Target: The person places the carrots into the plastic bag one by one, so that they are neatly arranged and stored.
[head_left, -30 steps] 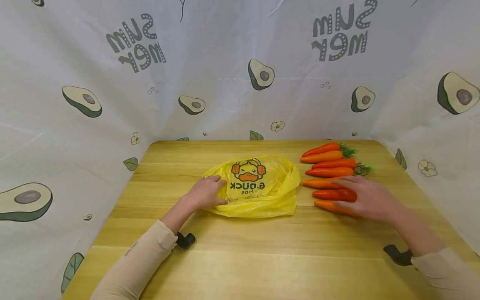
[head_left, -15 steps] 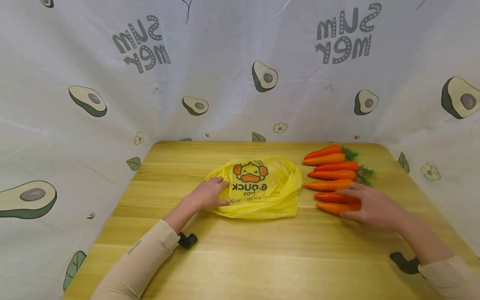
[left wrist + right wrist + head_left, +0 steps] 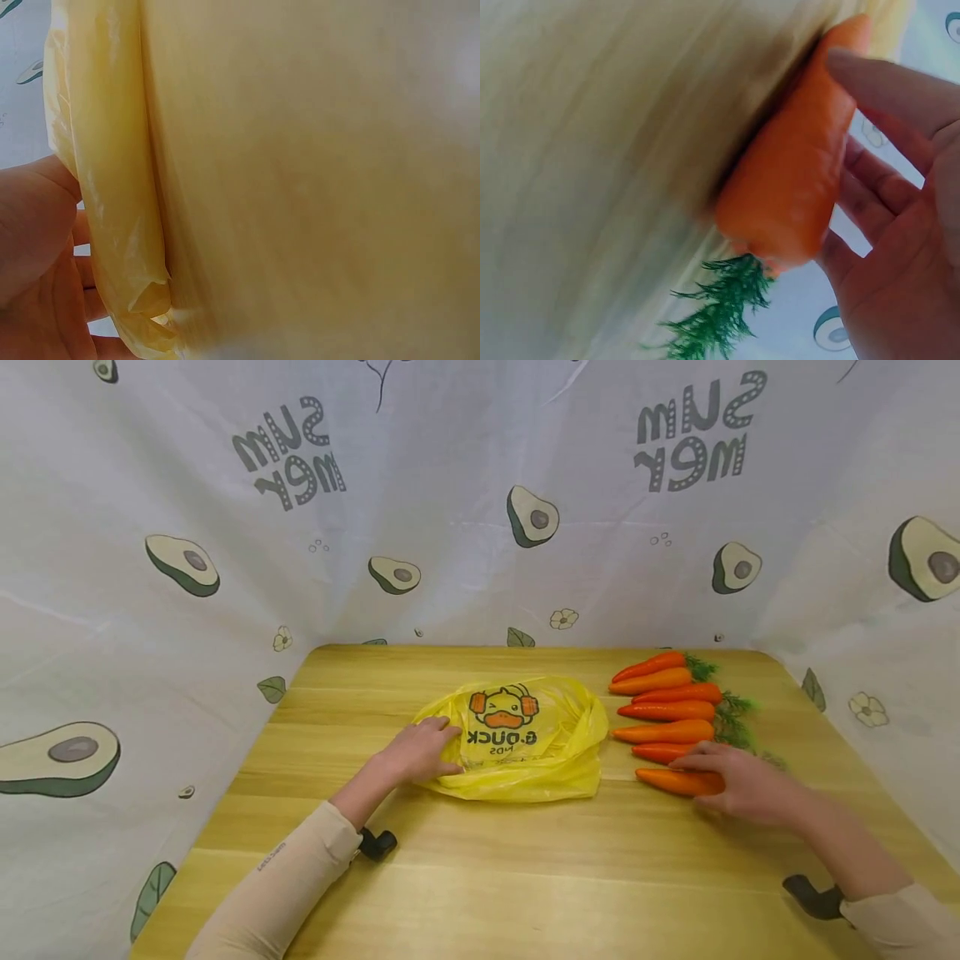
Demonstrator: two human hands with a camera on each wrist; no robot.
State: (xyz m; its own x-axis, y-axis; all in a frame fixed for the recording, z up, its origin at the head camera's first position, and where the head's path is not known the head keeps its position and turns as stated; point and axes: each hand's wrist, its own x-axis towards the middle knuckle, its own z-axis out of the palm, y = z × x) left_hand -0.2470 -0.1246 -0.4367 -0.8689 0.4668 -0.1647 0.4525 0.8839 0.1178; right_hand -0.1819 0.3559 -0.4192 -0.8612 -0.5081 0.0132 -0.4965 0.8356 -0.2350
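A crumpled yellow plastic bag (image 3: 558,727) with a duck print lies mid-table. My left hand (image 3: 416,752) holds its left end; in the left wrist view the thumb lies at the folded bag (image 3: 112,135), and the fingertips pass out of sight behind it. On the right, my right hand (image 3: 757,785) grips the nearest orange carrot (image 3: 667,779) around its thick end. In the right wrist view, the thumb (image 3: 892,90) crosses one side of that carrot and the fingers are on the other. Its green leafy top (image 3: 720,307) hangs free below.
Several more carrots, orange and red-orange, lie in a column beyond the held one, including a red-orange carrot (image 3: 660,753) right beside it. Their tips point left toward the bag. A white curtain (image 3: 450,527) with avocado prints surrounds the wooden table (image 3: 480,877).
My right hand has drawn back from over the lower carrots to the thick end of the nearest one, uncovering its neighbours. The left hand keeps its place on the bag. The head view has shifted slightly.
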